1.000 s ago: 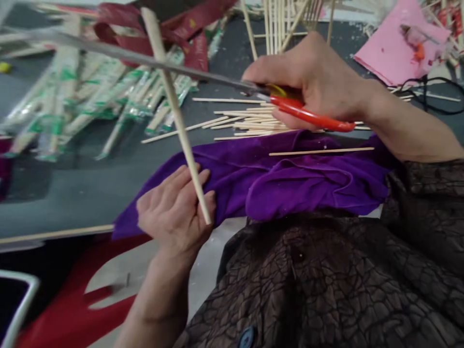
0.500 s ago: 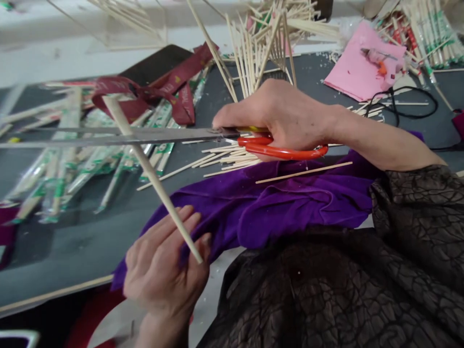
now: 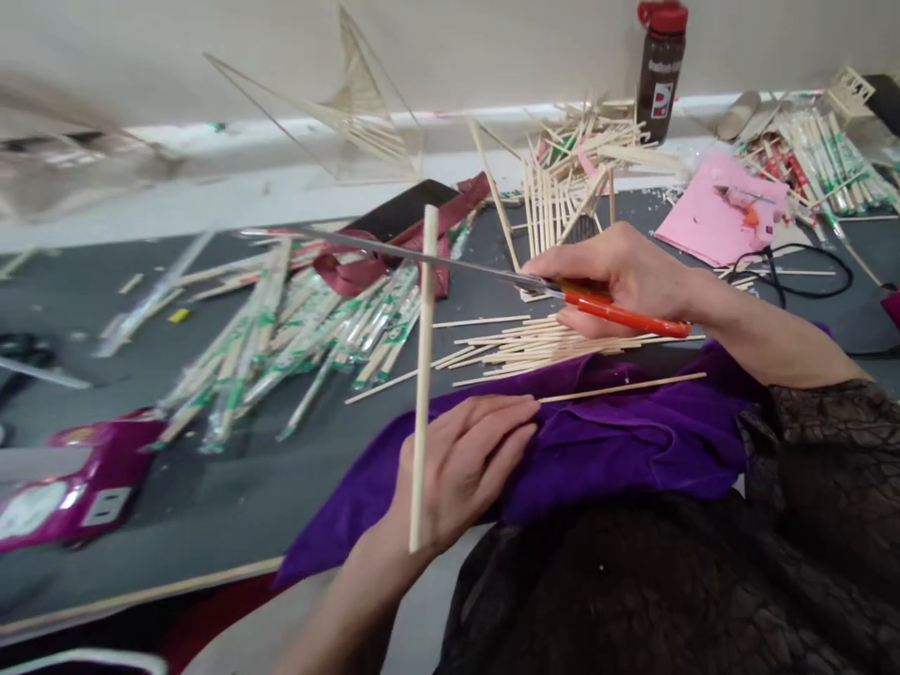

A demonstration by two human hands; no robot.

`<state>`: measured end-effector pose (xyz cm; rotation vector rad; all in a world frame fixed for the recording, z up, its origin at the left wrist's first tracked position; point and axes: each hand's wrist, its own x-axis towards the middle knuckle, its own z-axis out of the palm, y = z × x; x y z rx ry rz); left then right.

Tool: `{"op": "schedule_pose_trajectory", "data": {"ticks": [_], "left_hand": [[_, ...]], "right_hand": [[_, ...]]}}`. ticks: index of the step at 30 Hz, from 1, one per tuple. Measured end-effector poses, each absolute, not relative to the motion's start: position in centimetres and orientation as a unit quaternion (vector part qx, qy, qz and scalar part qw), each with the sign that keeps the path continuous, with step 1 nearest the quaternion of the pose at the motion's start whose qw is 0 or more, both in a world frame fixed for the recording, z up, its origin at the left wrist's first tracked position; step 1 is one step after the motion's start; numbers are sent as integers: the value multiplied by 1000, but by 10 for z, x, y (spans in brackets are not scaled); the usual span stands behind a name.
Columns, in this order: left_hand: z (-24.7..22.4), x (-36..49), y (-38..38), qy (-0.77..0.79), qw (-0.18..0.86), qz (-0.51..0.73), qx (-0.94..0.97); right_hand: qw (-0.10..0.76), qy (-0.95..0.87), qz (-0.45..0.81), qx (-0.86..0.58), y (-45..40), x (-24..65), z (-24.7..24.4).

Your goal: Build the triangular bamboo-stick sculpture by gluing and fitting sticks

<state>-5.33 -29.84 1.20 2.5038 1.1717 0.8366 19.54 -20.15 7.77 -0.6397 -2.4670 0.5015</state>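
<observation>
In my right hand (image 3: 619,272) is a pair of scissors (image 3: 619,314) with orange-red handles, its long blades pointing left. A pale wooden chopstick (image 3: 423,375) stands nearly upright across the blades and appears held between them. Its lower end is in front of my left wrist. My left hand (image 3: 464,450) lies palm down over the purple cloth (image 3: 611,441), fingers stretched to the right. Its fingertips meet the left end of a thin wooden stick (image 3: 625,387) on the cloth; the thumb is hidden. Loose chopsticks (image 3: 520,342) lie just beyond the cloth.
Wrapped chopsticks (image 3: 246,356) are spread at left, near a magenta packet (image 3: 91,478). Behind stand a bundle of upright sticks (image 3: 545,206) and a red-capped bottle (image 3: 661,75). A pink cloth (image 3: 710,206) with a glue gun and a black cable (image 3: 773,281) lie at right.
My left hand has moved right, away from the chopstick's lower end, to the thin stick on the cloth. The chopstick has turned more upright. The view has shifted left and up.
</observation>
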Motion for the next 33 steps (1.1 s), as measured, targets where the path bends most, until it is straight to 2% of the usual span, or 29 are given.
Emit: {"op": "schedule_pose_trajectory", "data": {"ticks": [3,5,8,11,19,24,33], "left_hand": [[31,-37,-271,477,220,296,798],[40,-30,-252,510,349,318,719],[42,-23,-231,485,537,412,554],[37,-21,-220,432,633,467,442],[29,-29,-221,425,691,480,335],[24,-29,-218,403,691,487,350],[19,-28,-215,419,694,477,338]], "right_hand": [[285,-908,190,-242,-200,197,76],[288,-905,186,-252,-198,198,74],[271,-905,187,-268,-192,200,69],[216,-909,199,-296,-187,200,65],[118,-899,236,-350,-189,189,56],[64,-901,198,-381,-194,186,54],[18,-906,138,-400,-193,186,55]]}}
